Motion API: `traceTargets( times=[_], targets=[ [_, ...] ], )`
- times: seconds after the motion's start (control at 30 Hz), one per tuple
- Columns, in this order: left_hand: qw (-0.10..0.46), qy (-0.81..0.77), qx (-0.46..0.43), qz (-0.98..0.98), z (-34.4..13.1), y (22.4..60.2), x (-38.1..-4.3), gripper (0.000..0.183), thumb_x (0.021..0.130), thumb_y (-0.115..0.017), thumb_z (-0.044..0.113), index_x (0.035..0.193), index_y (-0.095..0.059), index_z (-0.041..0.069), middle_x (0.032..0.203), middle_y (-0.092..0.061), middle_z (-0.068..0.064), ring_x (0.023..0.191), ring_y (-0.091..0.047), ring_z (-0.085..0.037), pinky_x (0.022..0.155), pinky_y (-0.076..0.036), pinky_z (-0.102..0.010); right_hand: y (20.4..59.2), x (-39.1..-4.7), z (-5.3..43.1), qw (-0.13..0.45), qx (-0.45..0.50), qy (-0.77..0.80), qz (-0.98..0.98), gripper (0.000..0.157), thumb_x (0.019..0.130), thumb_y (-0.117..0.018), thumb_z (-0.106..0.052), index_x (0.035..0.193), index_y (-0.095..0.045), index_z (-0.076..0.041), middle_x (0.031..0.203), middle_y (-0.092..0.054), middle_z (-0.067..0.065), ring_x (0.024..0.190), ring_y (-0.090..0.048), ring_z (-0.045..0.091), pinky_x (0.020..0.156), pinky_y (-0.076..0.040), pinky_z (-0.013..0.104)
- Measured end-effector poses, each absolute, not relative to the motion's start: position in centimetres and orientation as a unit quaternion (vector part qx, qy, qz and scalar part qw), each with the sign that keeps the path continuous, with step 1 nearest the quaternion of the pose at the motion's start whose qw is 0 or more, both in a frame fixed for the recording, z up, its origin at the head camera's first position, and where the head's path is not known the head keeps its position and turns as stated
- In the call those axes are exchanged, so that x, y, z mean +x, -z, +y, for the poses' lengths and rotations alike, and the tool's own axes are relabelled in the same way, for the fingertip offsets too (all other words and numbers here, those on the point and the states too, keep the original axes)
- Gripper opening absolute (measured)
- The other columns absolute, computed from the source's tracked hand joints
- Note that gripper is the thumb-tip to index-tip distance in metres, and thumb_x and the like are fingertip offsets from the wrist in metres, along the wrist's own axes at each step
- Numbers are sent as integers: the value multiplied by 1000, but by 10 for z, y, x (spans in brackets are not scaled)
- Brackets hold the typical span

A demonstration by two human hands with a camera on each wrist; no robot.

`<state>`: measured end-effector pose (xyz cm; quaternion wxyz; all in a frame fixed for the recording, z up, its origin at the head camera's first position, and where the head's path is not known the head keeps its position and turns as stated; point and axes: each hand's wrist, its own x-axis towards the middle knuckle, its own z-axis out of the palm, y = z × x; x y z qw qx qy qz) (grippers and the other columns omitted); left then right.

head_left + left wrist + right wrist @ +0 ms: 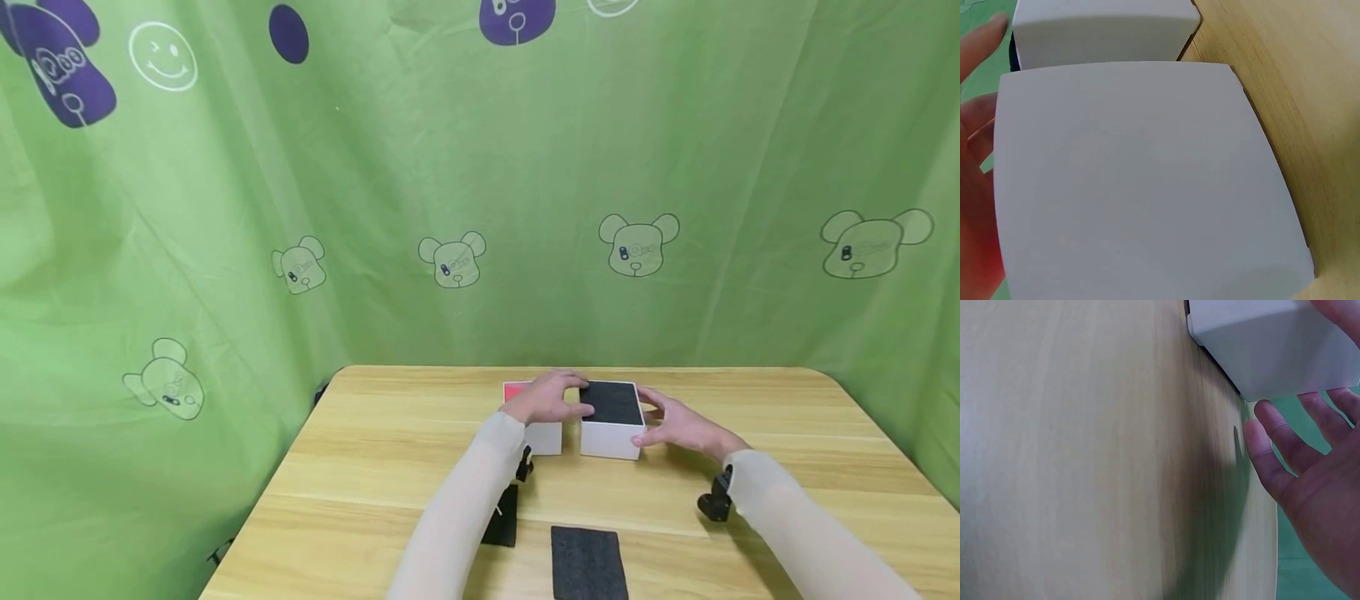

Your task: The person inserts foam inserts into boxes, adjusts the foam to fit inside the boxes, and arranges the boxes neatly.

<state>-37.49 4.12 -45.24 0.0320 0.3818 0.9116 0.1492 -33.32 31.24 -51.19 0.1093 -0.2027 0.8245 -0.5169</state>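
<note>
Two white boxes stand side by side with a narrow gap between them. Red shows at the top of the left white box (543,438), while a flat black piece (611,402) fills the top of the right white box (610,440). Reaching over the left box, my left hand (547,398) has its fingers and thumb extended to the left edge of the black piece. My right hand (678,425) is beside the right box, thumb near its front corner and fingers spread by its side. In the left wrist view, the left box's white face (1147,181) hides part of the left hand.
Nearer on the wooden table (360,475) lie a black square piece (588,562) and another black piece (504,521), partly hidden by the left sleeve. A green curtain (525,150) with bear prints hangs behind the table's far edge.
</note>
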Motion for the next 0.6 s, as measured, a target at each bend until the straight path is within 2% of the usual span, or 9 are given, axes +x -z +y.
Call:
traceTargets(
  times=[0.13,0.33,0.6],
  targets=[
    [28,-147,384,911,41,453,-376,50,91,-58,43,133,-55,15,141,-45,5,132,-36,-12,107,-27,-23,513,-334,312,113,-200,522,822,105,76,-78,-11,146,-3,10,147,-5,37,125,-31,55,97,-37,54],
    [29,-128,385,914,44,453,-376,51,90,-59,44,132,-56,16,140,-46,3,131,-37,-14,106,-27,-23,515,-335,311,113,-200,522,822,105,76,-79,-13,146,-4,10,147,-6,37,124,-32,55,97,-39,51],
    [37,-161,369,915,44,454,-375,49,89,-62,43,131,-57,18,141,-46,4,132,-36,-14,107,-27,-25,516,-336,313,112,-197,531,816,106,75,-79,-12,147,-4,9,148,-6,36,125,-32,55,97,-37,54]
  ],
)
